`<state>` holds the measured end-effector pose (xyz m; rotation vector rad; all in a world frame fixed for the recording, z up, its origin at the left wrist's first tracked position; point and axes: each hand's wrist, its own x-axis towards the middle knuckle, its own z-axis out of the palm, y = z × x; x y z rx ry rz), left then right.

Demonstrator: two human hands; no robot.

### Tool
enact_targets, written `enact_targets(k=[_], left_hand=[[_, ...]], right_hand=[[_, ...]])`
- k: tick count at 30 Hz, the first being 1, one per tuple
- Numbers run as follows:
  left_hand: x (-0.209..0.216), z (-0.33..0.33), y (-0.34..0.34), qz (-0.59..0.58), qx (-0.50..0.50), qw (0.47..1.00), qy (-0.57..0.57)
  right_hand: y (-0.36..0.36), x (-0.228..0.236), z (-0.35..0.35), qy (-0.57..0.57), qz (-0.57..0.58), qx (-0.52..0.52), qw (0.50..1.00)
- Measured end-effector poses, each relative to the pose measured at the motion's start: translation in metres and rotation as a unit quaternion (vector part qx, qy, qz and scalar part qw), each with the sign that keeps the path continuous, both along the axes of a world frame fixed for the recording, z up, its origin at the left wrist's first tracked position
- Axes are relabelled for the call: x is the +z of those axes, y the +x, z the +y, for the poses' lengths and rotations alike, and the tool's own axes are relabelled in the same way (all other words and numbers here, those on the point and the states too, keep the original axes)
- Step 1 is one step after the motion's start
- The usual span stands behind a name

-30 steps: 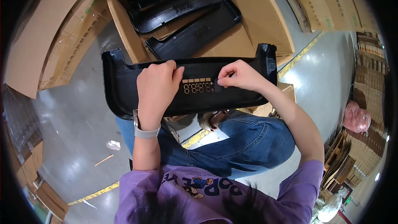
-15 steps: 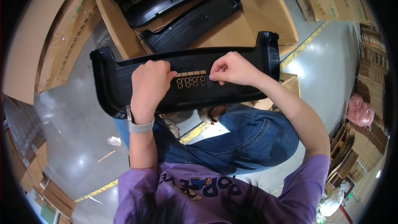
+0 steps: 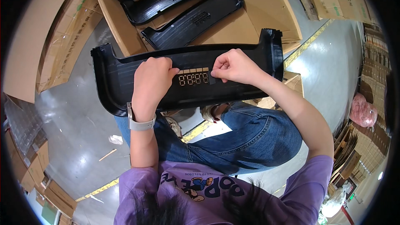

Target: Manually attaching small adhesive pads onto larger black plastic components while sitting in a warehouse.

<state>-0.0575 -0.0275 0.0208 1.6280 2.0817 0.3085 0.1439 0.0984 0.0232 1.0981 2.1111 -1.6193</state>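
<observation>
Across my lap lies a long black plastic panel [image 3: 118, 81] with raised, curved ends. At its middle is a small digit-patterned piece [image 3: 193, 78], showing tan seven-segment digit shapes under a row of tan rectangles. My left hand [image 3: 153, 77] is closed, thumb and forefinger pinched at the left end of this piece. A grey-strapped watch [image 3: 141, 124] is on that wrist. My right hand [image 3: 234, 67] pinches at the piece's right end, beside a small dark tab; its other fingers are curled. The exact grip under the fingertips is partly hidden.
Beyond the panel stands an open cardboard box [image 3: 266, 14] holding several similar black panels [image 3: 193, 23]. More cartons [image 3: 68, 46] flank it at left and far right. Yellow floor lines [image 3: 308, 43], a wood sliver [image 3: 108, 155] and a pink bag [image 3: 363, 110] are around me.
The black panel has shifted very slightly, its right end a little farther up in view. Both hands keep their pinched positions at the digit-patterned piece.
</observation>
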Motion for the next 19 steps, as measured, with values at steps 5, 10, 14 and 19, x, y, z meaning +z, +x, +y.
enact_targets(k=[5,10,14,19], left_hand=[[-0.0023,0.0002,0.0005,-0.024,0.004,1.000,-0.004],[0.0022,0.0000,-0.0016,-0.033,0.006,0.999,-0.027],[0.0031,0.0018,-0.0002,-0.029,0.000,0.999,-0.036],[-0.0020,-0.0044,-0.0021,-0.038,0.007,0.999,0.000]], right_hand=[[-0.0007,-0.0025,-0.0038,0.095,0.009,0.043,0.995],[-0.0035,0.0007,-0.0008,0.169,0.048,0.093,0.980],[-0.0042,0.0001,0.0017,0.049,-0.020,0.022,0.998],[-0.0057,0.0051,0.0041,0.085,-0.023,0.094,0.992]])
